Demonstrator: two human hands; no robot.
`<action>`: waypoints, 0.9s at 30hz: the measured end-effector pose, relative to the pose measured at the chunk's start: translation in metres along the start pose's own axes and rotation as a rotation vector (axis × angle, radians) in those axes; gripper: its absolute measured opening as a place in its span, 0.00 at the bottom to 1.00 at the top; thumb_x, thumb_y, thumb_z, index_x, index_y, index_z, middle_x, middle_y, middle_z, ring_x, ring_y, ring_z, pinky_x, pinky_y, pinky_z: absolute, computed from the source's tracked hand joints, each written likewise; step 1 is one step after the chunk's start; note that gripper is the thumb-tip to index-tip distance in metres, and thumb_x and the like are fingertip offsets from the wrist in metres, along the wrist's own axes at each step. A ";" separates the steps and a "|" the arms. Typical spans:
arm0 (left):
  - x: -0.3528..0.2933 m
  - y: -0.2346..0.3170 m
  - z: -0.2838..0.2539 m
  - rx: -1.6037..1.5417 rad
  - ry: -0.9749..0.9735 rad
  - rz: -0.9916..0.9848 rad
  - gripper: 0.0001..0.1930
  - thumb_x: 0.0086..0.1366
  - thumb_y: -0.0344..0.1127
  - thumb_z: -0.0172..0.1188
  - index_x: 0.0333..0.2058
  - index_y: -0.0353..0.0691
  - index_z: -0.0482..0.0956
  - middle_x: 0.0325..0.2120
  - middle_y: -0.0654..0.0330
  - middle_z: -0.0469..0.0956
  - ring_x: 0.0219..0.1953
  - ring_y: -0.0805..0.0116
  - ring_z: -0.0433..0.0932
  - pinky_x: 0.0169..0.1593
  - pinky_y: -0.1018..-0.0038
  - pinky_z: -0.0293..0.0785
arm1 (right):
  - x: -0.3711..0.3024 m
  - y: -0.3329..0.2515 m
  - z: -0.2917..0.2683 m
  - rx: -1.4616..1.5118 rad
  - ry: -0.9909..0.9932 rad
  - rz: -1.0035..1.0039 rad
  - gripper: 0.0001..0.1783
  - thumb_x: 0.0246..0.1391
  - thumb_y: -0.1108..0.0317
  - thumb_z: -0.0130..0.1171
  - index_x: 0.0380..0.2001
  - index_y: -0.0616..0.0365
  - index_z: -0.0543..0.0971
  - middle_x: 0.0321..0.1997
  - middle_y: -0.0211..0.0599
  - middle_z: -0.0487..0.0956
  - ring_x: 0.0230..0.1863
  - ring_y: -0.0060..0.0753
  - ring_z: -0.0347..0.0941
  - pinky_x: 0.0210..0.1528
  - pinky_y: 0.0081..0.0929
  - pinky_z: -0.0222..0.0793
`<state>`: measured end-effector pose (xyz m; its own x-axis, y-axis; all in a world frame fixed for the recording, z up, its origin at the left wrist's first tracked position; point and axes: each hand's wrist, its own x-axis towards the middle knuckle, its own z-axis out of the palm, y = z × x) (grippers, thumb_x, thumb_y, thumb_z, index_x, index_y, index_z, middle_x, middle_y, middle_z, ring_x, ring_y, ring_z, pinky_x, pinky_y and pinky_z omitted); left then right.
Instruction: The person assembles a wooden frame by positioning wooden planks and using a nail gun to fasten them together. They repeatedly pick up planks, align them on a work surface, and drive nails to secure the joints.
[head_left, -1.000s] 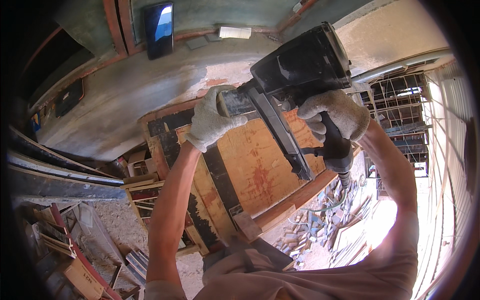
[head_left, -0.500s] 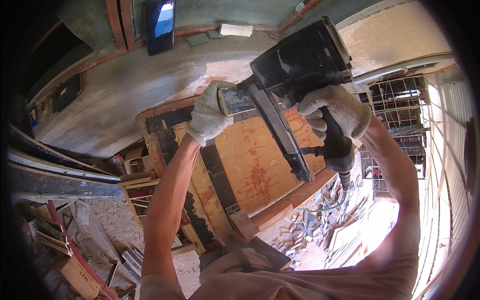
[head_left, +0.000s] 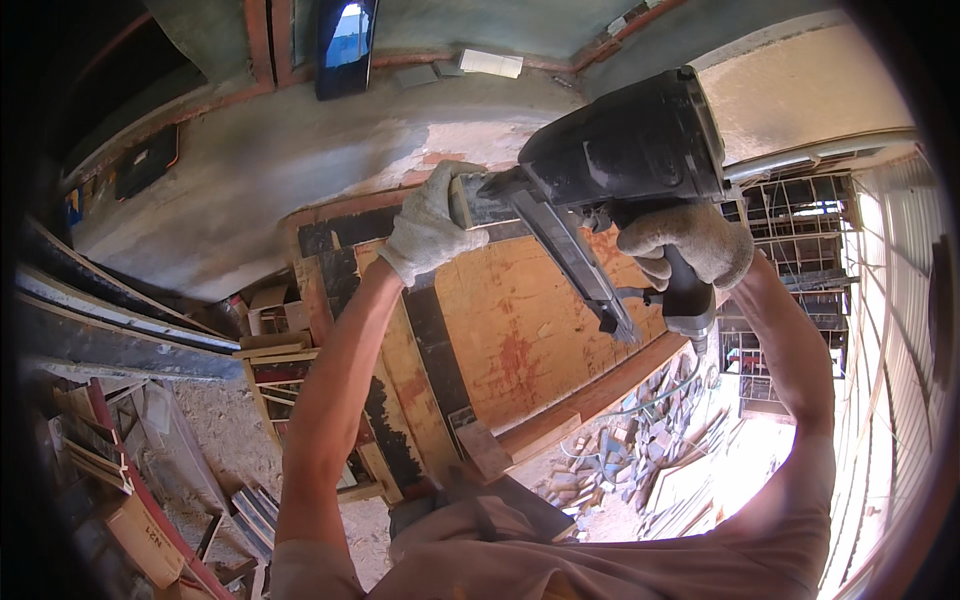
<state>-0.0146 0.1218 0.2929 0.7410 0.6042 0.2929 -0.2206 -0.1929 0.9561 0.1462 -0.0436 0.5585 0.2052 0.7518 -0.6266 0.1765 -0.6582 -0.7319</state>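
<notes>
In my gloved right hand is the handle of a large black nail gun, fingers wrapped round it. Its long slanted magazine points down toward me, and an air hose fitting hangs below the grip. My gloved left hand is closed round a short wooden block, thumb and fingers on its left end. The gun's nose meets the block's right end; whether they press together I cannot tell. Both are held above a wooden workbench with an orange-brown, stained top.
A small wood offcut lies at the bench's near edge. Scrap pieces are heaped on the floor to the right, beside a thin hose. A metal rack stands at the far right. Timber and a cardboard box sit at lower left.
The nail gun and my right hand have come down slightly and the gun's body sits a little more level. My left hand keeps its hold on the block. The view has shifted slightly.
</notes>
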 end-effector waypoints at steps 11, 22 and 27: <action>0.001 -0.001 0.006 -0.042 0.048 0.024 0.36 0.42 0.27 0.77 0.54 0.44 0.75 0.39 0.67 0.76 0.41 0.73 0.76 0.48 0.75 0.75 | 0.005 0.026 -0.022 -0.237 -0.038 0.152 0.11 0.63 0.70 0.61 0.47 0.58 0.83 0.29 0.24 0.76 0.29 0.14 0.69 0.30 0.18 0.67; -0.009 -0.009 -0.008 -0.004 0.043 -0.059 0.42 0.42 0.26 0.77 0.59 0.42 0.71 0.50 0.62 0.76 0.52 0.73 0.75 0.55 0.75 0.75 | 0.014 0.008 -0.014 -0.227 -0.117 0.196 0.13 0.60 0.63 0.64 0.44 0.57 0.82 0.24 0.22 0.71 0.23 0.15 0.62 0.26 0.18 0.59; -0.168 -0.057 0.024 0.438 0.664 -0.122 0.39 0.52 0.47 0.76 0.61 0.41 0.72 0.56 0.47 0.77 0.60 0.45 0.73 0.64 0.57 0.70 | 0.023 0.010 -0.003 -0.263 -0.311 -0.298 0.21 0.56 0.62 0.64 0.51 0.61 0.79 0.20 0.22 0.68 0.20 0.17 0.62 0.23 0.20 0.61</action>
<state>-0.1119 0.0129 0.1892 0.1816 0.9477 0.2626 0.2090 -0.2981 0.9314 0.1559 -0.0328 0.5376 -0.1800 0.8585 -0.4801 0.4283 -0.3710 -0.8240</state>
